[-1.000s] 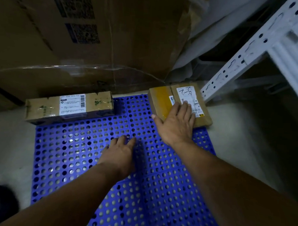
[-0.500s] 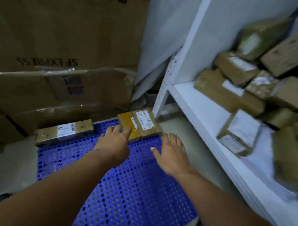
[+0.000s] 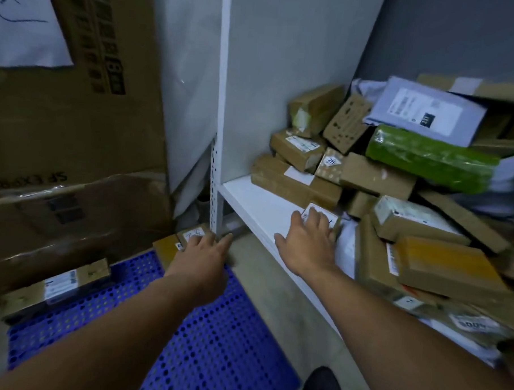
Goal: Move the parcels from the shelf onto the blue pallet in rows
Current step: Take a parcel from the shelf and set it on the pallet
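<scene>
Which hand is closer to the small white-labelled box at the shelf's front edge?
Right. The right hand lies with fingers over the small box on the shelf; the left hand hangs lower left, above the far corner of the blue pallet.

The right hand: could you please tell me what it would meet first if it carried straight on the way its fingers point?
Most likely the small white-labelled parcel on the shelf: the fingertips of the right hand seem to touch or hover over it, though depth is unclear.

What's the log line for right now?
phase: pick | right hand touches small labelled parcel on white shelf | left hand holds nothing | blue pallet: long parcel, yellow-taped parcel
</scene>
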